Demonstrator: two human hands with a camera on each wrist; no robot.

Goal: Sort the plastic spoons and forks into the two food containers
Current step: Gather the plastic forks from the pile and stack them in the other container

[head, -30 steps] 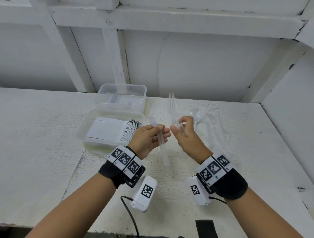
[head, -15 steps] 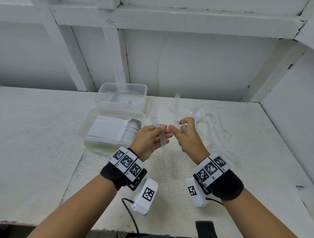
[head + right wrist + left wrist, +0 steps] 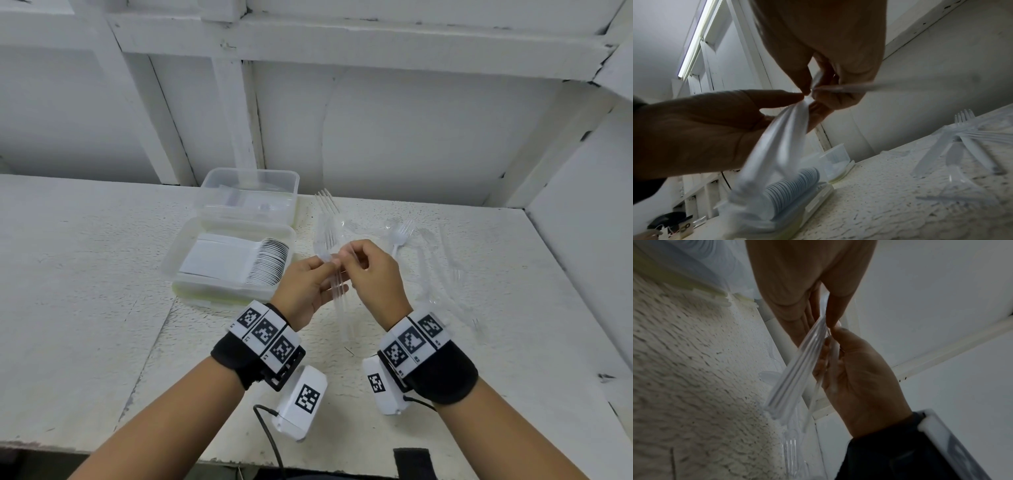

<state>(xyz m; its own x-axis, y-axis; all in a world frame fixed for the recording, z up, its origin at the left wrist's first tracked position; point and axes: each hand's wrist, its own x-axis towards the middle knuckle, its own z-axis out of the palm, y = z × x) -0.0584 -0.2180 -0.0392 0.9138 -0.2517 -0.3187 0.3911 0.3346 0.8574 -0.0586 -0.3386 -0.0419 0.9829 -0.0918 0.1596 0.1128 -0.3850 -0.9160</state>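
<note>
Head view. The left hand [image 3: 306, 291] is held above the white tabletop [image 3: 85, 291] near frame centre, fingers curled round a bundle of clear forks [image 3: 334, 274]; the tines point toward 12 o'clock and the handles run down toward 6 o'clock. The right hand [image 3: 373, 277] is met fingertip to fingertip with the left, thumb and forefinger closed in a pinch at the neck of the bundle. At 10 o'clock from the hands the near container [image 3: 185, 253] is seen, with a packed row of white spoons [image 3: 267, 262] inside. The far container [image 3: 291, 181] is set just behind it, touching; its contents cannot be made out. Loose clear cutlery [image 3: 442, 274] is scattered on the tabletop at 2 o'clock from the hands.

Left wrist view. The forks' ribbed handles [image 3: 797, 374] are gripped between the left thumb and fingers; the right hand [image 3: 857, 378] is closed on the bundle from 4 o'clock.

Right wrist view. The right hand [image 3: 840, 53] is pinched on a single clear handle [image 3: 849, 88] that runs toward 3 o'clock. The left hand [image 3: 701, 128], at 9 o'clock, is wrapped round the blurred bundle [image 3: 777, 146]. More loose utensils are recorded on the tabletop at 4 o'clock.
</note>
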